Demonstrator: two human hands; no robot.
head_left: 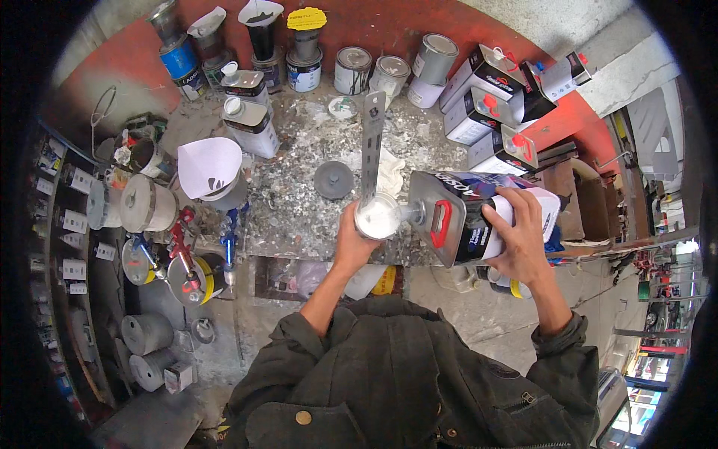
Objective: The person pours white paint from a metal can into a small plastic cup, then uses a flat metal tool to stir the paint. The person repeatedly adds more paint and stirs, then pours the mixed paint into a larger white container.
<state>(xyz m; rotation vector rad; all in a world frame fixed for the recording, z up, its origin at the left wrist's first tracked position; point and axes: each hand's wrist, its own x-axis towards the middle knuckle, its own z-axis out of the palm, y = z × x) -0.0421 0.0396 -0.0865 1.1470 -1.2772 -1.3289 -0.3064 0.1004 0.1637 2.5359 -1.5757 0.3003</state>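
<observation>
My left hand [353, 241] is closed round a small cup [377, 217] with white material inside. A long slotted metal mixing stick [372, 142] stands up out of the cup, leaning on its far side. On the right, my right hand [520, 233] grips a large rectangular metal can [473, 200] by its side, fingers spread over the top and thumb nearer me. The can lies tilted on its side, its top with a red handle [441, 223] facing the cup. Its pale spout [413, 212] reaches the cup's rim; whether liquid is flowing I cannot tell.
A dark round lid [333, 179] and a crumpled cloth [390, 173] lie on the paint-spattered bench [292, 217]. Paint tins [353, 69] and red-capped rectangular cans [479, 116] line the back. At left are a paper strainer [209, 166] and a red spray gun [182, 247].
</observation>
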